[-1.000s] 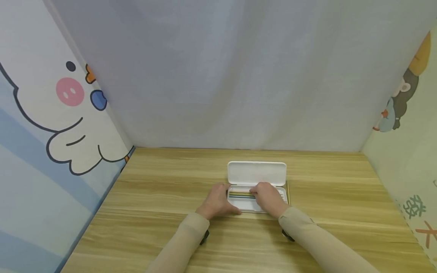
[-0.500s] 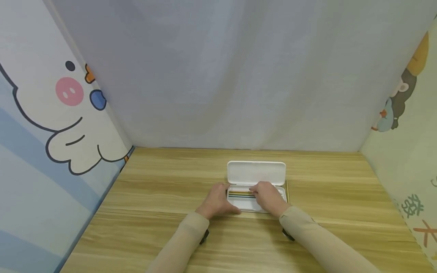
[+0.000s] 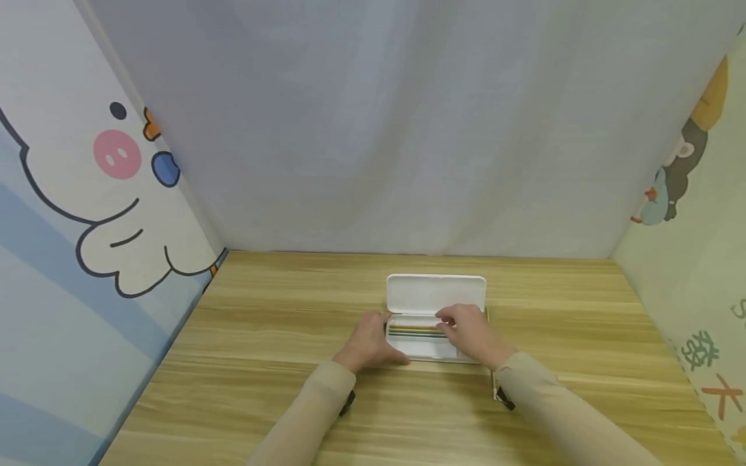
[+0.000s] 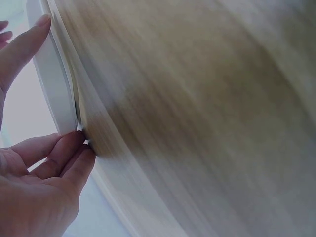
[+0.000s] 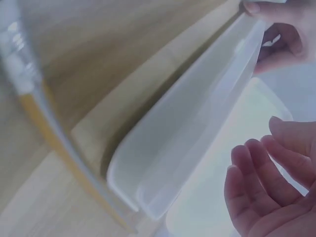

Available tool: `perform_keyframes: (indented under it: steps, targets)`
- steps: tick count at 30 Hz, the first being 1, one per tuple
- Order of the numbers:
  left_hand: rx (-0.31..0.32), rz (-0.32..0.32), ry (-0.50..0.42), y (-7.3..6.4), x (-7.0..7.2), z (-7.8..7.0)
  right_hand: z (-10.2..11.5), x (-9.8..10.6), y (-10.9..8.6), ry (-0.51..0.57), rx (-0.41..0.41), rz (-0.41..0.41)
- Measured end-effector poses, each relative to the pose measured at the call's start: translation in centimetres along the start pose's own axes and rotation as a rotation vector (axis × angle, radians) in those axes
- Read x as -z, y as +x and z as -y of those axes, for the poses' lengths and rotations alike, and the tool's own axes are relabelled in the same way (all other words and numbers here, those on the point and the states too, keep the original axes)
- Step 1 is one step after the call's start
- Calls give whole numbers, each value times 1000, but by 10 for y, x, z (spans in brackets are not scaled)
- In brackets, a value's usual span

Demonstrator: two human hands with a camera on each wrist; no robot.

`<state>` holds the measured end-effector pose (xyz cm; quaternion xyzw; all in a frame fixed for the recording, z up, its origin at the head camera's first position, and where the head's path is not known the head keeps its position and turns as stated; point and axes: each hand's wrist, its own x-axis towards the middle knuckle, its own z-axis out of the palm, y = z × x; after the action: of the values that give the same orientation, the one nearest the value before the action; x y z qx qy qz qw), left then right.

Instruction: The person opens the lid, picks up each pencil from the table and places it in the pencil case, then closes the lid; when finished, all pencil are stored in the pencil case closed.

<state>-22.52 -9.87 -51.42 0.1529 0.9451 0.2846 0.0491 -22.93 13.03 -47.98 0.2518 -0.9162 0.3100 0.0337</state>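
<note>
I see slim yellow and dark sticks inside the white oblong case at lower centre, lid still up, gold stick outside, left hand pinching the case, right hand loosely spread.

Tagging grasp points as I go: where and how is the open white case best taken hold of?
Probably by its left short end, coming from the left: the white case lies lengthwise across the table, its narrow end fits a hand's span, and the lid is open along the far side. The left hand holds that end.
</note>
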Motion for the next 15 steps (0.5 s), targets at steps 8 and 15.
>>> perform_keyframes:
  steps: [8, 15]
  targets:
    - [6, 8, 19, 0, 0, -1, -13, 14, -9, 24, -55, 18]
    - [5, 5, 11, 0, 0, -1, -27, 29, -19, 17, -116, -37]
